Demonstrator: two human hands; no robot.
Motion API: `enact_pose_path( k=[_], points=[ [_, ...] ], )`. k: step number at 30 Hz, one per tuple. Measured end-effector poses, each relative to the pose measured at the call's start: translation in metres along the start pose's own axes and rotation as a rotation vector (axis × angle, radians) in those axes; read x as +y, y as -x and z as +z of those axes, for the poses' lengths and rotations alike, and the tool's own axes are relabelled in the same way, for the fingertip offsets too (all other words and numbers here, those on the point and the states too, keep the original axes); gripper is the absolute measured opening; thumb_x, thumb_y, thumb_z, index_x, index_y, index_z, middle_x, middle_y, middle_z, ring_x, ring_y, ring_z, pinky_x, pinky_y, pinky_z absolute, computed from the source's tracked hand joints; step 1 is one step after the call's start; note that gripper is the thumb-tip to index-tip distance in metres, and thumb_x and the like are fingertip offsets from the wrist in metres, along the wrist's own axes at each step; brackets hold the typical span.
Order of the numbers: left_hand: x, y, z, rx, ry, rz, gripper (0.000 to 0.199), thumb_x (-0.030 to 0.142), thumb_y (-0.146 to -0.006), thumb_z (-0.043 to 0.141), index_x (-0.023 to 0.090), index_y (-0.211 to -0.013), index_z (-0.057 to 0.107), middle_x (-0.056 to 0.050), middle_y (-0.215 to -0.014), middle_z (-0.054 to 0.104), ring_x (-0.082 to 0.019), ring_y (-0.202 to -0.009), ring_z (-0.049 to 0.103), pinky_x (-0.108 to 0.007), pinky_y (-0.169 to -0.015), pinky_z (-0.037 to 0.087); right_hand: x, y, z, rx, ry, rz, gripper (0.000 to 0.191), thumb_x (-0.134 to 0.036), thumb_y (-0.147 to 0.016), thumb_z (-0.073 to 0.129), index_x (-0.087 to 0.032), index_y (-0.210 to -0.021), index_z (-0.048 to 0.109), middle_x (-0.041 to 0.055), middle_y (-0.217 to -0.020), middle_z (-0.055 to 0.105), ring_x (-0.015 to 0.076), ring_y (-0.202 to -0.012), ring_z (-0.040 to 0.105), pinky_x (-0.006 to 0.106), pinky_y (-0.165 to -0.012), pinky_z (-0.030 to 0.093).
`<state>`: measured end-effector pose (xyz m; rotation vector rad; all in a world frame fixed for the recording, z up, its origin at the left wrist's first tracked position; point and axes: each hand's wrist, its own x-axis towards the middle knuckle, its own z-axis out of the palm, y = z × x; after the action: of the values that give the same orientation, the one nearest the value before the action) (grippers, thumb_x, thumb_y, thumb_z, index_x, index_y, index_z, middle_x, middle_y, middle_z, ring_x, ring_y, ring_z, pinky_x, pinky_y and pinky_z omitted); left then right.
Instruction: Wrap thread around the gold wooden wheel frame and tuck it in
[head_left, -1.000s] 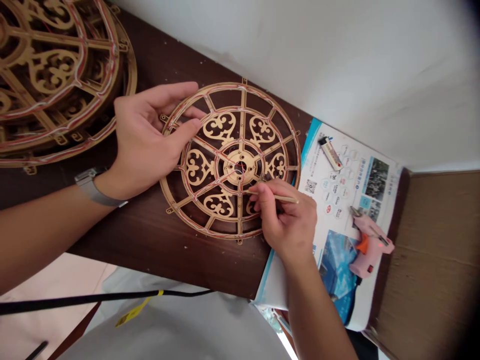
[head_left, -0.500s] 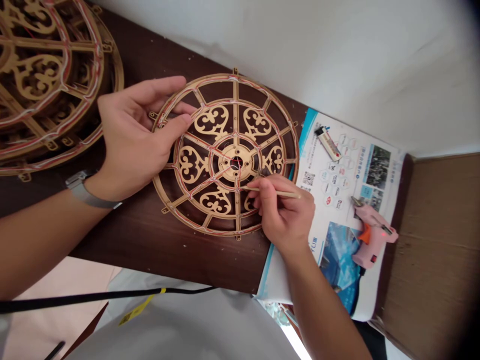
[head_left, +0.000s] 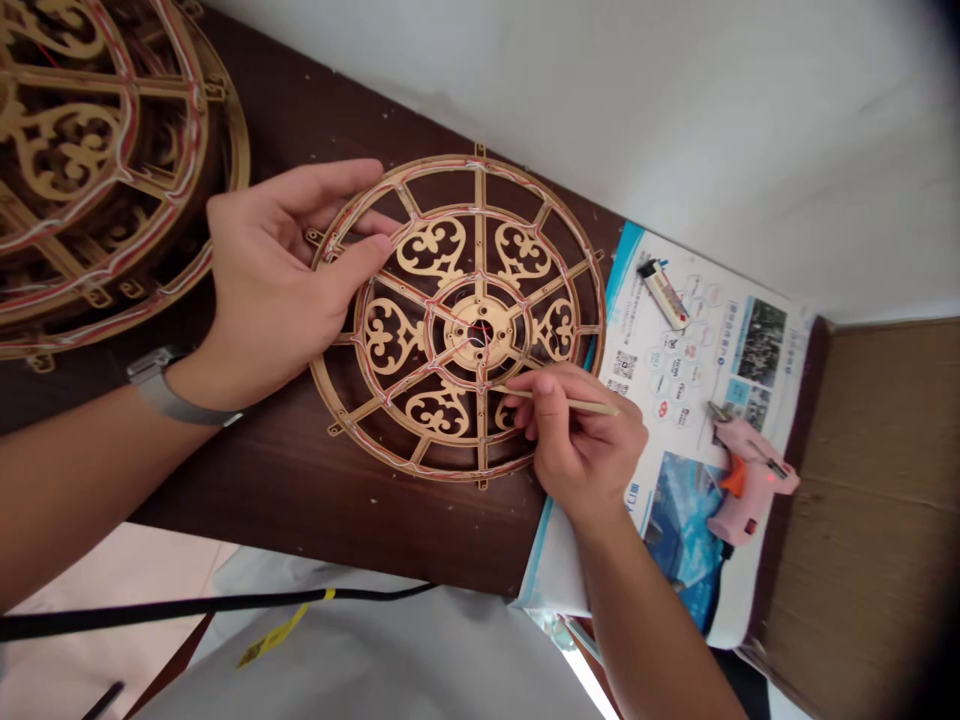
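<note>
A round gold openwork frame [head_left: 480, 190] with spokes, rings and scroll ornaments lies on the dark table. Red and white wires run along its rings and gather at the centre hub [head_left: 459, 335]. At its upper left rim, my left hand [head_left: 300, 260] is closed around the edge, thumb on top and fingers reaching underneath. My right hand [head_left: 574, 430] pinches a thin pale wooden stick [head_left: 585, 404] like a pencil. The stick's tip is at the inner ring, just below the hub; whether it touches the wire there I cannot tell.
More gold frames [head_left: 135, 180] are stacked at the left. On the right a printed sheet [head_left: 637, 340] carries a lighter [head_left: 666, 295] and a pink glue gun [head_left: 750, 480]. A cardboard box [head_left: 862, 520] stands at far right, and a wall [head_left: 600, 110] runs behind.
The whole view has shifted slightly. My right hand and the stick have moved a little outward from the hub, to the right. My left hand keeps its hold on the rim.
</note>
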<state>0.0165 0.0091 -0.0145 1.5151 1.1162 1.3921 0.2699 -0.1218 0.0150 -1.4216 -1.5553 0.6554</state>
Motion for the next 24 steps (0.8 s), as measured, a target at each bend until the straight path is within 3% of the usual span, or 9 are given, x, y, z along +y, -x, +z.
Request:
enact_pose_path(
  k=[6,16,24],
  points=[
    [-0.0033,-0.0012,-0.0026,-0.015,-0.010,0.012,0.055,0.035,-0.082,0.103,0.022,-0.131,0.082,-0.009,-0.109,0.084,-0.027,-0.101,0.084,-0.051,-0.096,0.075,-0.0005,-0.0011,0.0012,-0.011,0.005,-0.033,0.023,-0.024,-0.112,0.065,-0.021,-0.099,0.084,0.0038,-0.082,0.079,0.0157,-0.067,0.073,0.031,-0.061,0.061],
    [-0.0022,-0.0010,-0.0006,0.002,-0.006,0.008,0.055,0.039,-0.080,0.103,0.022,-0.129,0.084,-0.011,-0.108,0.084,-0.028,-0.099,0.084,-0.053,-0.097,0.075,0.0021,-0.0022,0.0025,-0.035,-0.001,-0.082,0.020,-0.019,-0.112,0.064,-0.020,-0.102,0.081,0.0036,-0.084,0.079,0.0164,-0.075,0.075,0.032,-0.067,0.061],
    [-0.0035,-0.0011,-0.0015,-0.001,-0.020,0.003,0.051,0.032,-0.083,0.102,0.022,-0.129,0.083,-0.009,-0.107,0.085,-0.025,-0.097,0.084,-0.046,-0.095,0.075,-0.0010,-0.0035,0.0024,-0.058,0.040,-0.123,0.018,-0.017,-0.111,0.065,-0.019,-0.101,0.080,0.0042,-0.088,0.079,0.0143,-0.076,0.074,0.030,-0.067,0.059]
  ],
)
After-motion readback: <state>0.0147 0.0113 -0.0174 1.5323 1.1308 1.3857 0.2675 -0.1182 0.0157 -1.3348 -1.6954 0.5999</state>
